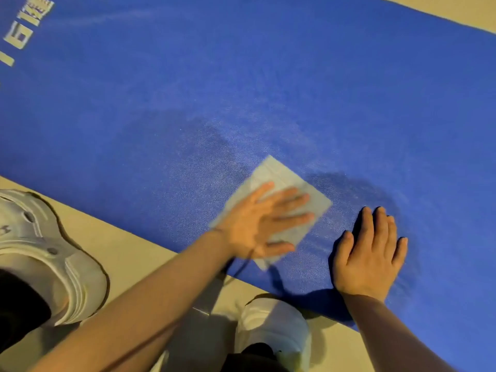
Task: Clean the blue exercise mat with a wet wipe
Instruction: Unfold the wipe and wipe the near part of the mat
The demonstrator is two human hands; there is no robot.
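The blue exercise mat lies flat on the floor and fills most of the view. A pale, square wet wipe is spread on it near the front edge. My left hand presses flat on the wipe with fingers spread and is blurred by motion. Just to the right, my right hand rests palm down on the bare mat, holding nothing. Around both hands the mat shows a darker damp patch with faint wipe streaks.
Beige floor borders the mat's front edge. My two white shoes stand there, the left shoe and the right shoe. A pale printed logo marks the mat's far left corner. More floor shows at the top right.
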